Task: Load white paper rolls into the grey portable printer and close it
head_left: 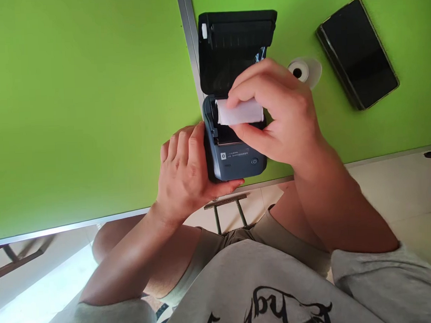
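Note:
A small dark blue label printer [237, 165] lies near the table's front edge, its black lid [225, 61] swung up and back. My left hand [187, 167] grips the printer's left side, with the thumb along its front end. Between the thumb and fingers of my right hand [281, 111] is a white paper roll [240, 113], at the mouth of the printer's paper bay. Whether the roll rests on the bay's floor is hidden. The power button [254, 161] shows on the front right of the printer.
Right of the lid, a second white roll [302, 71] with a loose tail stands on the green table [91, 100]. A black phone in a case [364, 55] lies farther right. A metal seam strip [188, 29] crosses the tabletop behind the printer. The table's edge is close to my body.

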Available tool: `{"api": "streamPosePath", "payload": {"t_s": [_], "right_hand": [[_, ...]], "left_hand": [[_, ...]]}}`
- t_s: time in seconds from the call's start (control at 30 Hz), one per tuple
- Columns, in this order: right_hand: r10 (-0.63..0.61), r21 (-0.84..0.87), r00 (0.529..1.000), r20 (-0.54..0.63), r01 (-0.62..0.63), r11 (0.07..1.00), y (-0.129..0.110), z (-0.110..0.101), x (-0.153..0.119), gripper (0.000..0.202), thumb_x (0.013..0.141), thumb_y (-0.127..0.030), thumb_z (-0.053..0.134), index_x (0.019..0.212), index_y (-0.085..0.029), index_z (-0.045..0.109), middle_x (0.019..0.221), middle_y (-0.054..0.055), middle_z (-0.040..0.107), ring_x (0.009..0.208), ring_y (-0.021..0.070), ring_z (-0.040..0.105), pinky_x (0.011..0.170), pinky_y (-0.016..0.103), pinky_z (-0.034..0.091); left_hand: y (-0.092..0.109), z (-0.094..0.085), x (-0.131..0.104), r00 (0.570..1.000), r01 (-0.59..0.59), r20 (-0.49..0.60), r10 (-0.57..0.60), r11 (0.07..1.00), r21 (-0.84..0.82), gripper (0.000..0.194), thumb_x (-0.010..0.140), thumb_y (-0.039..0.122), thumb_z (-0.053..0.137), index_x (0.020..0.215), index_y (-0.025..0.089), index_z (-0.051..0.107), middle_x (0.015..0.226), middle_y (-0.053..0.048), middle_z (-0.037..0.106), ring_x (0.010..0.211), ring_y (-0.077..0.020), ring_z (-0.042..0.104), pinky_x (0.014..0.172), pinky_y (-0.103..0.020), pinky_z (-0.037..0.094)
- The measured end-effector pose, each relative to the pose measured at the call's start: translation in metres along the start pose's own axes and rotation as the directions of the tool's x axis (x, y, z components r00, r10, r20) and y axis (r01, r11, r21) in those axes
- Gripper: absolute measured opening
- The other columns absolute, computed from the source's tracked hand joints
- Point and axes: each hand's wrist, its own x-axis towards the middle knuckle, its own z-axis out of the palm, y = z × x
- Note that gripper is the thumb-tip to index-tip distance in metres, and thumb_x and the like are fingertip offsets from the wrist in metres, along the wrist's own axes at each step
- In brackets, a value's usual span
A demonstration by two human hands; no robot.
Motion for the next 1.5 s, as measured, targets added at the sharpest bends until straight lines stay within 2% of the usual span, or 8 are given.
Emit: {"api": "streamPosePath", "payload": {"t_s": [0.27, 0.47, 0.73, 0.87, 1.07, 1.3, 1.4, 1.5], "right_hand": [[0.137, -0.01, 0.975, 0.176, -0.137, 0.991, -0.002, -0.006, 0.006, 0.005, 0.084, -0.022, 0.06, 0.085, -0.027, 0.062, 0.102, 0.001, 0.071, 0.092, 0.0166, 0.067, 0.083, 0.034, 0.061], [0.258, -0.063, 0.929, 0.265, -0.25, 0.966, -0.015, -0.015, 0.014, 0.016, 0.082, -0.016, 0.065, 0.094, -0.026, 0.062, 0.109, 0.002, 0.072, 0.107, 0.0189, 0.068, 0.097, 0.034, 0.058], [0.354, -0.12, 0.885, 0.303, -0.333, 0.935, -0.024, -0.015, 0.022, 0.032, 0.081, -0.004, 0.05, 0.1, -0.025, 0.065, 0.106, 0.001, 0.072, 0.101, 0.0155, 0.068, 0.091, 0.03, 0.055], [0.335, -0.096, 0.881, 0.335, -0.322, 0.942, -0.024, -0.016, 0.021, 0.024, 0.086, -0.012, 0.054, 0.103, -0.025, 0.066, 0.093, -0.001, 0.075, 0.091, 0.0151, 0.07, 0.09, 0.03, 0.056], [0.307, -0.007, 0.888, 0.341, -0.324, 0.946, -0.024, -0.025, 0.016, 0.025, 0.087, -0.017, 0.057, 0.108, -0.024, 0.068, 0.102, 0.0, 0.077, 0.093, 0.0153, 0.072, 0.088, 0.029, 0.056], [0.21, 0.067, 0.846, 0.491, -0.277, 0.959, -0.025, -0.033, 0.021, 0.02, 0.086, -0.019, 0.06, 0.104, -0.021, 0.07, 0.091, -0.002, 0.075, 0.087, 0.0129, 0.068, 0.091, 0.03, 0.053], [0.185, 0.089, 0.821, 0.541, -0.274, 0.958, -0.023, -0.036, 0.022, 0.02, 0.086, -0.021, 0.064, 0.105, -0.02, 0.071, 0.094, -0.001, 0.076, 0.091, 0.0131, 0.068, 0.096, 0.031, 0.052], [0.212, 0.129, 0.817, 0.536, -0.328, 0.936, -0.023, -0.039, 0.02, 0.019, 0.089, -0.025, 0.064, 0.106, -0.02, 0.07, 0.093, -0.001, 0.074, 0.088, 0.0124, 0.067, 0.088, 0.029, 0.053]], "left_hand": [[0.001, 0.001, 0.0, 1.0, -0.013, -0.025, 0.014, 0.999, 0.035, 0.111, 0.081, 0.099, 0.043, 0.144, 0.009, 0.048, 0.124, -0.022, 0.069, 0.106, -0.0372, 0.066, 0.089, -0.046, 0.046], [0.0, 0.001, 0.0, 1.0, -0.006, -0.007, 0.006, 0.999, 0.039, 0.112, 0.079, 0.1, 0.042, 0.144, 0.01, 0.048, 0.126, -0.021, 0.069, 0.107, -0.0364, 0.066, 0.089, -0.047, 0.047], [0.001, 0.002, 0.0, 0.999, -0.018, -0.026, 0.019, 0.999, 0.036, 0.109, 0.081, 0.099, 0.043, 0.145, 0.01, 0.047, 0.125, -0.021, 0.069, 0.107, -0.0358, 0.066, 0.09, -0.045, 0.046], [0.0, 0.003, -0.001, 0.999, -0.027, -0.037, 0.029, 0.999, 0.047, 0.11, 0.082, 0.099, 0.042, 0.145, 0.01, 0.046, 0.125, -0.02, 0.068, 0.107, -0.0352, 0.066, 0.09, -0.044, 0.045], [0.001, 0.002, -0.001, 0.997, -0.05, -0.055, 0.051, 0.999, 0.016, 0.115, 0.081, 0.098, 0.045, 0.154, 0.009, 0.038, 0.127, -0.021, 0.067, 0.108, -0.0353, 0.066, 0.09, -0.043, 0.045], [-0.001, -0.006, 0.0, 0.989, -0.145, -0.014, 0.146, 0.989, 0.04, 0.076, 0.096, 0.081, 0.048, 0.154, 0.032, 0.044, 0.125, -0.017, 0.06, 0.106, -0.0341, 0.062, 0.084, -0.043, 0.044], [-0.002, -0.006, -0.001, 0.989, -0.149, -0.016, 0.15, 0.988, 0.03, 0.073, 0.095, 0.082, 0.045, 0.153, 0.037, 0.044, 0.126, -0.016, 0.056, 0.108, -0.0344, 0.06, 0.085, -0.044, 0.043], [-0.003, -0.004, -0.002, 0.987, -0.161, -0.019, 0.162, 0.987, 0.029, 0.073, 0.095, 0.082, 0.047, 0.153, 0.039, 0.043, 0.128, -0.016, 0.054, 0.109, -0.0342, 0.059, 0.086, -0.044, 0.043]]}}
